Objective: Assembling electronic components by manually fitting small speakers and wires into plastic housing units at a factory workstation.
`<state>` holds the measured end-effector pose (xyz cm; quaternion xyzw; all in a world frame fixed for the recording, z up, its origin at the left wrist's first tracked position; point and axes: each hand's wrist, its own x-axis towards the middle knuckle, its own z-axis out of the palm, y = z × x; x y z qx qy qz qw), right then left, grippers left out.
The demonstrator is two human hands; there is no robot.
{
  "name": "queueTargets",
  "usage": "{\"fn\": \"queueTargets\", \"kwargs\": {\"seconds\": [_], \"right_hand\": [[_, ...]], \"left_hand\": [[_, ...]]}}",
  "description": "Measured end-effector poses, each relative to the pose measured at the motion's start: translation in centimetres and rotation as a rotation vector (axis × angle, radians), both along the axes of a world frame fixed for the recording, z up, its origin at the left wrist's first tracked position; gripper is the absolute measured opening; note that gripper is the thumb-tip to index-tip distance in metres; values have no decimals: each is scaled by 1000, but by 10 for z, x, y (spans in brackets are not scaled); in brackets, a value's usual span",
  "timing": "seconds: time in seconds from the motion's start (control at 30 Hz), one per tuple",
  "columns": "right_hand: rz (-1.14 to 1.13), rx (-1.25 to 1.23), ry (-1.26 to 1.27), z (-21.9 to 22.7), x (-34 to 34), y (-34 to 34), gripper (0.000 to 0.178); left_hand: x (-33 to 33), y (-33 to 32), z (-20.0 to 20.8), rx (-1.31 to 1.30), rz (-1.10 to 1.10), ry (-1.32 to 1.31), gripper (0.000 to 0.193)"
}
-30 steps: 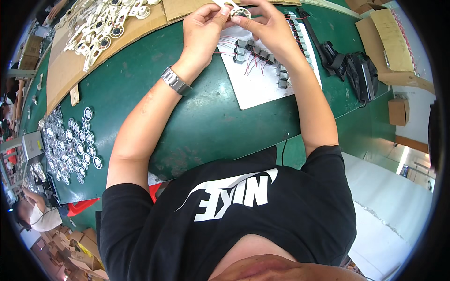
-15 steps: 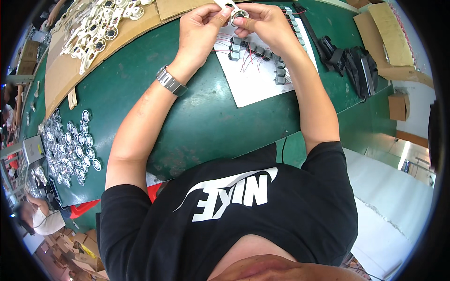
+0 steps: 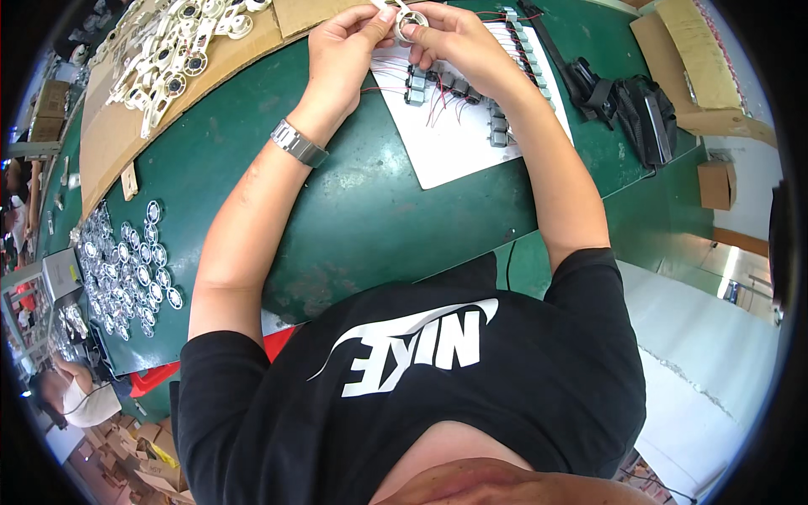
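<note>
Both my hands meet at the far edge of the view around one white plastic part (image 3: 411, 20) with a round ring end and a narrow arm. My left hand (image 3: 347, 49) pinches its arm side between thumb and fingers. On the ring, my right hand (image 3: 454, 40) presses its thumb, with the fingers curled behind. The upper end of the part is cut off by the picture's edge. Just below the hands, small grey motors (image 3: 416, 84) with thin red wires lie on a white sheet (image 3: 429, 160).
Many similar white parts (image 3: 175, 84) are heaped on cardboard (image 3: 105, 160) at the far left. Silvery round pieces (image 3: 143, 275) cover the green table (image 3: 379, 227) at left. A black bag (image 3: 644, 122) and an open cardboard box (image 3: 682, 67) are at right. Another person (image 3: 84, 400) sits far left.
My two hands have shifted slightly left and toward the far edge, carrying the white part along. Both keep their grip on it.
</note>
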<state>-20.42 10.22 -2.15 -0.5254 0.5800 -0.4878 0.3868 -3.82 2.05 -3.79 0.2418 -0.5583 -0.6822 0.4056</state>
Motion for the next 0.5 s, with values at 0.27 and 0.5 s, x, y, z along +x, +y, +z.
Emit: {"fn": "queueTargets", "kwargs": {"seconds": [0.27,0.5], "right_hand": [[-59,37,-111,1,-3,-2,41],[-41,200,-429,42,12,9,24]], "left_hand": [[-1,-1,-6,-43,-30,16,22],[2,-7,-2,-39,-47,47,22]]}}
